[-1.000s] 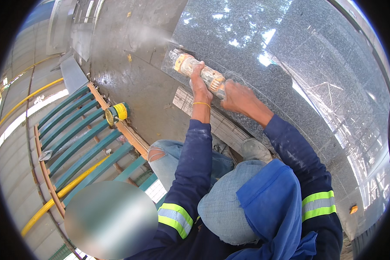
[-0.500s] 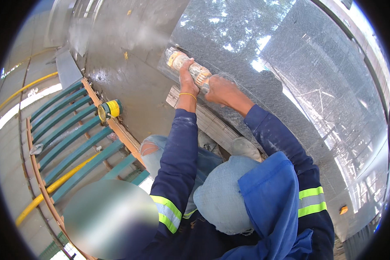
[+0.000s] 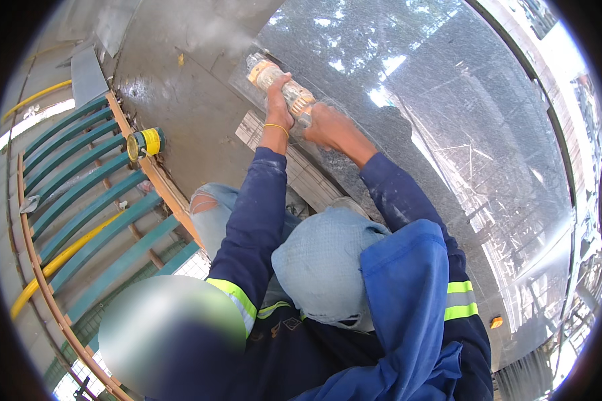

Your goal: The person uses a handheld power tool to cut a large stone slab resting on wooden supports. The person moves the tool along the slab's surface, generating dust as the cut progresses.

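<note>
A dusty angle grinder (image 3: 266, 73) with orange parts lies along the near-left edge of a large polished dark stone slab (image 3: 354, 83). My left hand (image 3: 278, 109) is wrapped round its middle, the thumb on top. Behind it, my right hand (image 3: 336, 128) grips the rear end of the body. Pale dust streams away to the upper left from the tool's front. The disc cannot be made out. Wooden boards (image 3: 297, 166) lie just under the slab's edge, below my hands.
To the left is a green-slatted wooden frame (image 3: 124, 217), with a green and yellow tin (image 3: 147, 144) on its near rail. A yellow hose (image 3: 67, 254) runs beneath the slats. A small orange object (image 3: 495, 322) sits at the slab's lower right. Grey wet floor (image 3: 180, 100) spreads beyond.
The whole view has shifted, so the scene appears farther up and to the left. Both hands keep the same grip on the angle grinder, and dust still blows from it.
</note>
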A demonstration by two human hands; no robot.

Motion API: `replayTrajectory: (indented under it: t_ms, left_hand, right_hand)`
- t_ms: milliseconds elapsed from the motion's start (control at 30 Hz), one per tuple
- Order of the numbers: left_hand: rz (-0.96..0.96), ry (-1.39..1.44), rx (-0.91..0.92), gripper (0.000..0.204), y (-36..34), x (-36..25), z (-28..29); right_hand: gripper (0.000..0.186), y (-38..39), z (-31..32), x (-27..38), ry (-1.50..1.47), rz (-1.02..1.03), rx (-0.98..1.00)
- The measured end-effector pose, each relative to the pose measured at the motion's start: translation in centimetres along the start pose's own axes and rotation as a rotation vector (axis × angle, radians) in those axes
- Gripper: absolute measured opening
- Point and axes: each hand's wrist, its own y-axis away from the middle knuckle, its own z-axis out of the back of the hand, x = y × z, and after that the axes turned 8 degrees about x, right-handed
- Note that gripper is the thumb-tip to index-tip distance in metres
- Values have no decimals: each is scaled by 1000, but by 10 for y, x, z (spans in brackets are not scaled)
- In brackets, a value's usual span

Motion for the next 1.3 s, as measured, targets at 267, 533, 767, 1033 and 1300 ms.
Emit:
replayTrajectory:
  t_ms: [267,533,767,1033,1300]
  left_hand:
    - [-26,4,22,32,-9,2,6]
    - [-40,3,44,30,0,5,11]
    - [-45,-26,50,28,-7,4,6]
    - [-13,-32,43,29,-14,-2,12]
    - [-49,-25,16,33,2,5,7]
  right_hand:
    - [42,-6,0,-2,-19,-19,14]
    - [42,6,-4,-2,-9,1,-38]
    - [38,-9,-6,-10,-7,50,-52]
    - [31,-20,-18,-15,33,184,-193]
    - [30,-5,-19,-15,19,111,-182]
